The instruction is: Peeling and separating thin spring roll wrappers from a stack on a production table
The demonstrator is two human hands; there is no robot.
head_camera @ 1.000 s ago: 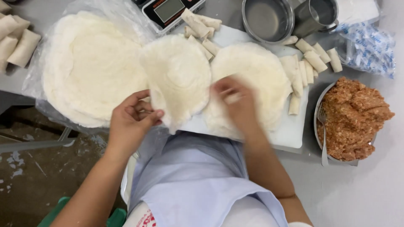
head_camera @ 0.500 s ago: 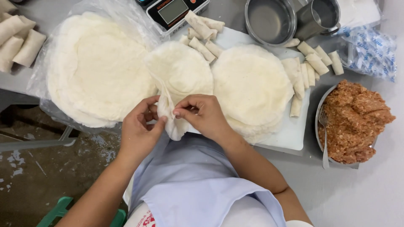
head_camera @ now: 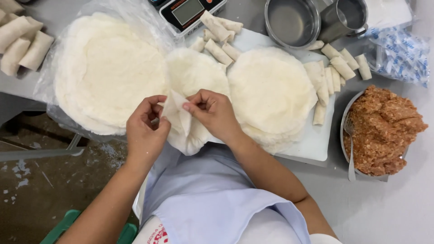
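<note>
Grey and smooth, the counter [head_camera: 398, 212] carries everything, and under its near left edge a stained concrete floor [head_camera: 36, 185] with a green stool [head_camera: 68, 226] shows.

Far to the left of the fingers, pale finished rolls [head_camera: 20, 43] lie in a small group. Nearer, a tall stack of round wrappers [head_camera: 108, 77] rests on a crinkled clear plastic sheet [head_camera: 49, 86]; the wrappers look thin, soft and floury white.

The left hand [head_camera: 144, 131] and the right hand [head_camera: 214, 113] meet above the counter's front edge. Their fingers [head_camera: 156, 101] are pressed together on one single wrapper [head_camera: 178, 115], pinching its near edge and lifting it into a folded peak. The rest of this wrapper lies flat just beyond the fingers, on a white cutting board [head_camera: 312, 144].

Beyond the fingers a digital scale [head_camera: 187, 12] stands, with more small rolls [head_camera: 217, 38] before it. To the right of the fingers is a second wrapper stack [head_camera: 271, 90], then a steel bowl [head_camera: 291, 22] and a steel cup [head_camera: 346, 16]. Farthest right, a metal bowl of reddish minced filling [head_camera: 384, 131] holds a fork [head_camera: 350, 149], and a printed plastic bag [head_camera: 398, 54] lies behind it.
</note>
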